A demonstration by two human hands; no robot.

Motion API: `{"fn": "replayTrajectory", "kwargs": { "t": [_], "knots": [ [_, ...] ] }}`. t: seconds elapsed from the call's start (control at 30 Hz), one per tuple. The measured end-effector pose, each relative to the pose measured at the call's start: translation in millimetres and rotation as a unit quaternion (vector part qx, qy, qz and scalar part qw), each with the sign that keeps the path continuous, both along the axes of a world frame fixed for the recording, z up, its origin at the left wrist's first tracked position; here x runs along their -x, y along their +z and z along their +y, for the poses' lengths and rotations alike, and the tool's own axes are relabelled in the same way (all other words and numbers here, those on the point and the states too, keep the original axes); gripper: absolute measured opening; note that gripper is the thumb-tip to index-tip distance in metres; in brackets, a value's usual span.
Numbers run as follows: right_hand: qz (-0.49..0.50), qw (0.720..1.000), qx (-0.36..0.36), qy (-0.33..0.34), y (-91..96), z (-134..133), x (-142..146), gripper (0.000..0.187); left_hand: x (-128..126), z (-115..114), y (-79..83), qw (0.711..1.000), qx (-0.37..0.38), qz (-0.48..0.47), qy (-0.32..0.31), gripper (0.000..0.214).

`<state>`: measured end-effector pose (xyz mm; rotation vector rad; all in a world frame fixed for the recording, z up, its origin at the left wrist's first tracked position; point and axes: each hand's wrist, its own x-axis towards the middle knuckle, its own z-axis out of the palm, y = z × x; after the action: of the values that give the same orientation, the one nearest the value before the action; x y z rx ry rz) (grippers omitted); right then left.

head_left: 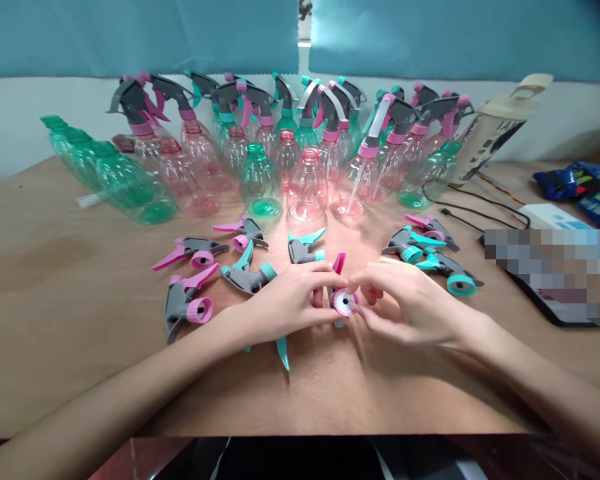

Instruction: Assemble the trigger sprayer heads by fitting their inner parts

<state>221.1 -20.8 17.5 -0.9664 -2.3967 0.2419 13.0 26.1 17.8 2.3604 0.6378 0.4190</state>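
Over the front middle of the table, a grey and pink trigger spray head [345, 302] is held between my hands, its round collar turned up toward me with a white disc and dark centre hole. The fingers of my left hand [293, 300] grip its left side. My right hand [407, 303] pinches the collar's right rim with thumb and fingertips. Beyond my left hand lies a grey and teal spray head [247, 277], with another teal one [305, 248] behind the hands. A teal trigger [283, 353] pokes out below my left wrist; the rest is hidden.
Several pink-and-grey spray heads [185, 303] lie at left, and teal ones [450, 273] at right. Behind stand green bottles [261, 183] and pink bottles [308, 187], many with sprayers fitted. A cream tumbler [495, 133], black cable [470, 213] and blue packet [593, 190] are at right.
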Motion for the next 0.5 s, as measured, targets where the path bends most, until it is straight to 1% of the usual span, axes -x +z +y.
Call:
{"fn": "replayTrajectory", "kwargs": {
  "t": [0.13, 0.23, 0.4, 0.5],
  "knots": [
    [-0.056, 0.997, -0.039, -0.030, 4.0, -5.3, -2.0, 0.015, -1.1, -0.4, -2.1, 1.000, 0.007, -0.017, 0.007, 0.028],
    [-0.109, 0.990, -0.062, -0.061, 6.7, -12.6, -3.9, 0.017, -3.2, -1.4, -2.8, 1.000, 0.007, -0.022, -0.001, 0.030],
    [-0.187, 0.969, -0.120, -0.106, 11.4, -24.4, 0.0, 0.023, -5.9, -2.4, -3.2, 0.999, -0.028, -0.022, -0.004, 0.031],
    [-0.226, 0.958, -0.130, -0.120, 14.3, -28.5, 5.5, 0.020, -5.8, -2.4, -3.6, 0.999, -0.041, -0.029, -0.006, 0.028]
  ]
}}
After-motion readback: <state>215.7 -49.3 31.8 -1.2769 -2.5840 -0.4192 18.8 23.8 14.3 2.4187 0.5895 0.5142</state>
